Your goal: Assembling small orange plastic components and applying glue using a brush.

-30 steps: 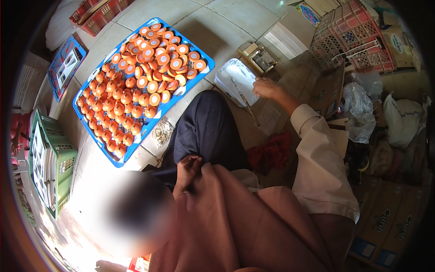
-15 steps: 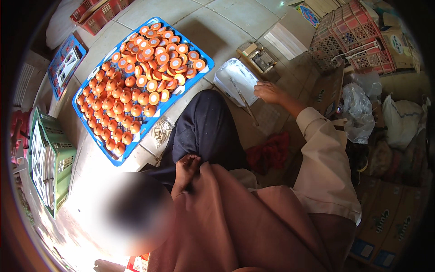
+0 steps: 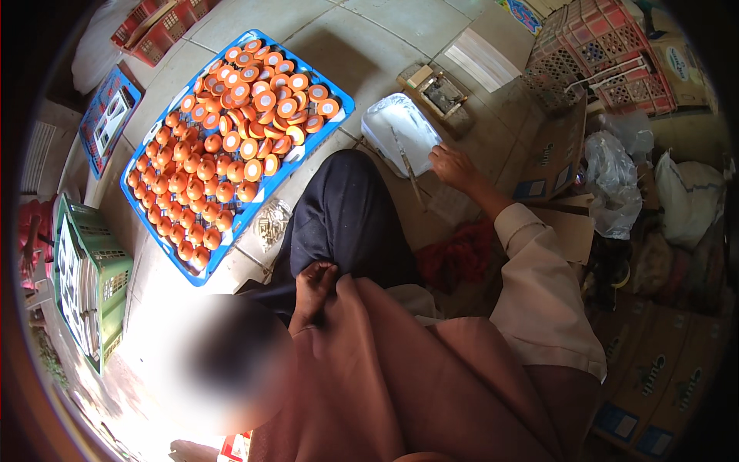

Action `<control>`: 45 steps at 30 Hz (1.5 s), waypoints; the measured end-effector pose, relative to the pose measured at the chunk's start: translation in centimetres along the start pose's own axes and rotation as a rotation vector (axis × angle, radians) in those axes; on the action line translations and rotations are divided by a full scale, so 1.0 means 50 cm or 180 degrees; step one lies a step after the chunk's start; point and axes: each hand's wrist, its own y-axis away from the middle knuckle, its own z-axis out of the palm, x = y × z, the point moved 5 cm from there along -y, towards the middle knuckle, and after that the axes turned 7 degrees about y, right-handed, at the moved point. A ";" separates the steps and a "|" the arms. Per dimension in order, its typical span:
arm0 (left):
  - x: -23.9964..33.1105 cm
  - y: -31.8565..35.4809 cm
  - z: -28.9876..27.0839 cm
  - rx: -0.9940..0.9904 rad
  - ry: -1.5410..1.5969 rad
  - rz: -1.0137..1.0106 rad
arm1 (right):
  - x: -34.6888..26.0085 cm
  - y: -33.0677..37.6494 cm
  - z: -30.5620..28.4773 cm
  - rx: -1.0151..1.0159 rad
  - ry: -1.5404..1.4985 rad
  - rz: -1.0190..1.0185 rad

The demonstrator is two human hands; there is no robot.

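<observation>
- Two bare hands: one left hand [image 3: 313, 286], one right hand [image 3: 454, 167].
- Two blue plastic trays: one large tray [image 3: 237, 231], one small tray [image 3: 128, 81].
- Dozens of orange domed pieces [image 3: 177, 183], too crowded for an exact count.
- Dozens of round orange pieces with pale-centred flat faces [image 3: 266, 100], overlapping.
- One white rectangular tub [image 3: 379, 151].
- One thin brown stick [image 3: 404, 158].
- One green plastic crate [image 3: 108, 258].
- One red plastic crate [image 3: 154, 50] at upper left; at least two red lattice crates [image 3: 596, 38] at upper right.
- One crumpled red cloth [image 3: 462, 258].
- One white sack [image 3: 689, 200].
</observation>
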 end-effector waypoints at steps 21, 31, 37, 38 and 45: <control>0.264 -0.078 0.267 -0.0637 -0.0578 0.1200 | -0.058 -0.009 -0.026 -0.0149 -0.2024 0.0554; 0.174 -0.136 0.324 -0.1102 0.0876 -0.0345 | -0.097 -0.088 -0.031 0.0550 -0.2565 0.0534; 0.094 -0.207 0.397 -0.0519 0.2838 -0.1654 | -0.001 -0.044 0.018 -0.0561 -0.2456 0.0878; 0.090 -0.219 0.410 -0.0591 0.2864 -0.1564 | 0.000 -0.028 0.037 -0.1159 -0.2103 0.0797; 0.030 -0.278 0.442 0.0008 0.2699 -0.1456 | -0.011 0.003 0.070 -0.1231 -0.2298 0.0480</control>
